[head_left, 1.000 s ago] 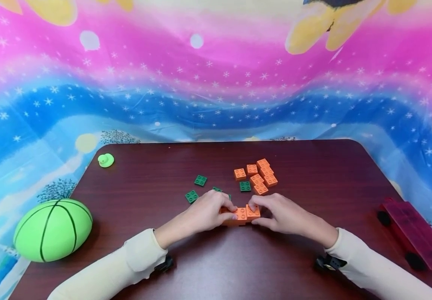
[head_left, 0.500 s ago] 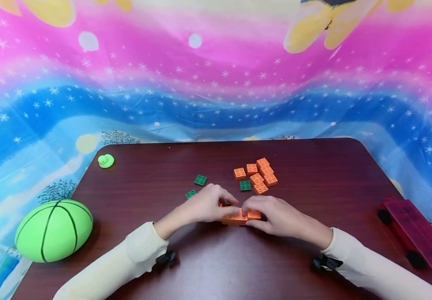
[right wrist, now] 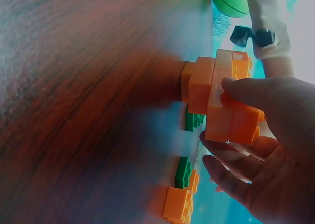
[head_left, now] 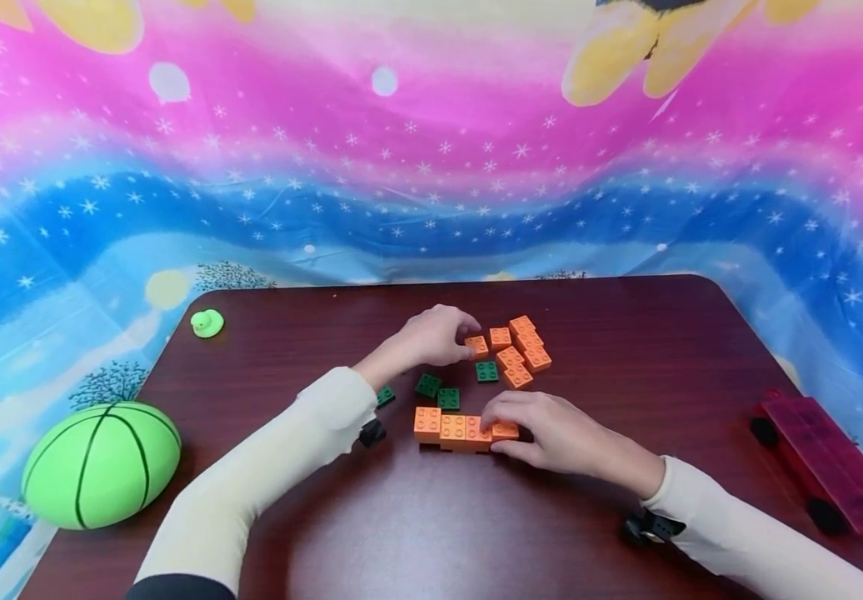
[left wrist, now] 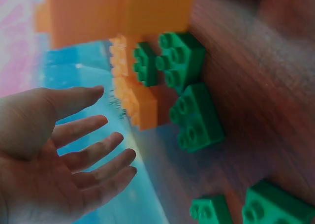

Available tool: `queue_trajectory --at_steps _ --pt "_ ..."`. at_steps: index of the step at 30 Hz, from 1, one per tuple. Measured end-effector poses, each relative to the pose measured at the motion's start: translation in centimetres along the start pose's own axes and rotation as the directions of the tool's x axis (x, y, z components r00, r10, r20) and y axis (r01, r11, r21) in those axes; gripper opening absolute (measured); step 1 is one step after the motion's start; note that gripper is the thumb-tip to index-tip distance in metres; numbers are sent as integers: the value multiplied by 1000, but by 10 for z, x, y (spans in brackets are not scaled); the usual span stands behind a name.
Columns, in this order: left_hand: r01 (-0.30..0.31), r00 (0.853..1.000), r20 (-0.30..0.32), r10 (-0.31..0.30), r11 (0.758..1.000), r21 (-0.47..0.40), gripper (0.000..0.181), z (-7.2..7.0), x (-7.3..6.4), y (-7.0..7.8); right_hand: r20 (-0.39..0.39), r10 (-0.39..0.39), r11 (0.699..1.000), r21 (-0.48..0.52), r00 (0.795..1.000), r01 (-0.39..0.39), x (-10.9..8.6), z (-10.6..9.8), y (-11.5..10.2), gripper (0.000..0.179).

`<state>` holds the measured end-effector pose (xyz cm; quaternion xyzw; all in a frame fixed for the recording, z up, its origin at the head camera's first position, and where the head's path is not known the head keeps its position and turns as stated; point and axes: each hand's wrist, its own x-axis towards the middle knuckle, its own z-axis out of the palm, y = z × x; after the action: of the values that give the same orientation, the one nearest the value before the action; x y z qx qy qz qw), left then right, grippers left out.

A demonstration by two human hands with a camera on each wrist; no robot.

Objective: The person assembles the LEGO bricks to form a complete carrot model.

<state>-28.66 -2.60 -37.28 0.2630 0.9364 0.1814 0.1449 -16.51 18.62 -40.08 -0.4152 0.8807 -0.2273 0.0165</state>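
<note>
The left hand [head_left: 441, 335] reaches past the middle of the surface [head_left: 626, 350] toward its far edge, its forearm slanting in from the near left. In the left wrist view that hand is released, thumb spread from 4 extended fingers; it hovers just beside a single orange brick [head_left: 479, 346].

The right hand [head_left: 544, 429] grasps the right end of a row of orange bricks [head_left: 452, 427], thumb against the side facing the near edge, fingers bent over the top and far side. Its forearm comes in low from the near right corner, wrist nearly level with the row, which lies around mid-width, parallel to the far edge.

Beyond the row lie green bricks [head_left: 448, 398], partly hidden by the left sleeve [head_left: 334, 412], and a cluster of orange bricks [head_left: 529, 342]. A green ball [head_left: 102, 465] sits by the left edge, a green duck [head_left: 207, 323] near the far left corner, and a red wheeled toy [head_left: 836, 458] along the right edge.
</note>
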Motion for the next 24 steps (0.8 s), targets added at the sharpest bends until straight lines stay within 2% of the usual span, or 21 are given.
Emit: queue_trajectory --at_steps 4,11,15,22,24 --pt "23 998 53 -25 999 30 51 5 18 1 5 -4 1000 9 1000 4 1 0 1 18" --pt "80 995 51 -80 997 -3 53 6 29 -3 7 -28 1000 15 1000 28 4 0 2 17" --pt "48 998 40 -50 998 35 47 10 32 -1 7 -26 1000 11 1000 26 4 1 3 18" --pt "0 999 33 -3 995 95 13 16 37 0 14 -14 1000 12 1000 14 5 2 5 18" --pt "-9 999 34 6 996 93 15 13 37 0 13 -12 1000 15 1000 12 5 1 5 17"
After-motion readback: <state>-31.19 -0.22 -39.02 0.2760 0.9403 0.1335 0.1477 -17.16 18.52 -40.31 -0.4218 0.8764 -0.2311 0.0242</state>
